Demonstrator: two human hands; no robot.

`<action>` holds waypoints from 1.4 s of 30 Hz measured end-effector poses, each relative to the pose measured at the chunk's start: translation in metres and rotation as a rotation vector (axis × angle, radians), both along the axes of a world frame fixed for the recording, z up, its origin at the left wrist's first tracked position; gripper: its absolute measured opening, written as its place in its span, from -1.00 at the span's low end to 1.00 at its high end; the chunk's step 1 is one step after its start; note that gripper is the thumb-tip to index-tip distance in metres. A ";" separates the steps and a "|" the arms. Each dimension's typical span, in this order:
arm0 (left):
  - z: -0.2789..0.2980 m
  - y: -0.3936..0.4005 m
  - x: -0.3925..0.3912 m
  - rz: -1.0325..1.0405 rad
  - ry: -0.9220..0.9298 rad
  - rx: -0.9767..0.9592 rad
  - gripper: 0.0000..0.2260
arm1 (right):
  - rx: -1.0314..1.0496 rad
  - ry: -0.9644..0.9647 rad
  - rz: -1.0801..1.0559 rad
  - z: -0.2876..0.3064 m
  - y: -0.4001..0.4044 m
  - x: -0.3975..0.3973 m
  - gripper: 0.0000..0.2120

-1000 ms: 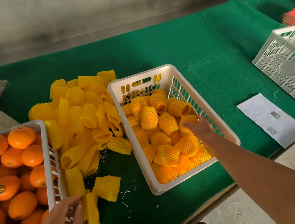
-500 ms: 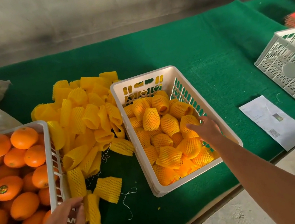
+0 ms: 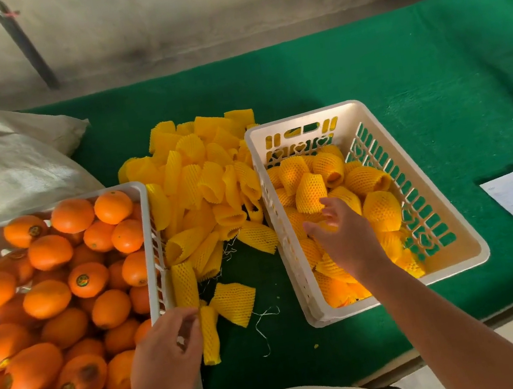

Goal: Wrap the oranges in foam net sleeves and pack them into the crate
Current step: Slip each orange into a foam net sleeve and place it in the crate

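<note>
The right hand (image 3: 344, 233) hangs over the near-middle of the white crate (image 3: 459, 264), fingers loosely spread and holding nothing; half a second ago it was reaching toward the crate's right wall among the wrapped oranges (image 3: 381, 210), so it has drawn back toward the centre, and a wrapped orange appears to have been set down. The left hand (image 3: 166, 351) rests at the near right corner of the tray of bare oranges (image 3: 47, 299), its fingertips curled at the tray rim beside a loose foam sleeve (image 3: 209, 333); whether they pinch that sleeve or only touch the rim cannot be told. Compared with a second ago this hand has moved slightly toward the sleeves. The pile of empty sleeves (image 3: 205, 182) lies on the green cloth (image 3: 397, 66) between tray and crate. The crate is well filled but not full, and many bare oranges remain, so the next cycle likely begins with picking up a sleeve and an orange.
</note>
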State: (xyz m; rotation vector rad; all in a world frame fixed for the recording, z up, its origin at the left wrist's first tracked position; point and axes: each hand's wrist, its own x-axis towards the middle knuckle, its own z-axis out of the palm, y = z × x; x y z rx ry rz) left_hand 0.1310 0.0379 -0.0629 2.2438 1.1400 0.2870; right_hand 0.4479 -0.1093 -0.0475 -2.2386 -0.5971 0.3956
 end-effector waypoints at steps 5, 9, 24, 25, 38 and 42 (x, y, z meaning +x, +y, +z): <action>-0.005 0.001 -0.002 0.002 0.016 0.018 -0.79 | -0.018 -0.025 0.138 -0.019 0.030 -0.041 -0.39; -0.006 0.000 -0.003 0.028 0.014 0.025 -0.81 | -0.061 -0.093 0.155 -0.036 0.031 -0.053 -0.34; 0.033 0.071 -0.020 0.296 -0.194 0.147 -0.81 | -0.021 -0.080 0.137 -0.047 0.031 -0.055 -0.44; 0.037 0.084 -0.024 0.328 -0.173 0.182 -0.80 | -0.018 -0.073 0.135 -0.047 0.031 -0.055 -0.44; 0.026 0.163 -0.051 0.526 0.354 0.166 -0.41 | -0.050 -0.059 0.124 -0.040 0.031 -0.058 -0.40; 0.018 0.164 -0.056 0.537 0.352 0.182 -0.36 | -0.060 -0.061 0.123 -0.038 0.031 -0.059 -0.39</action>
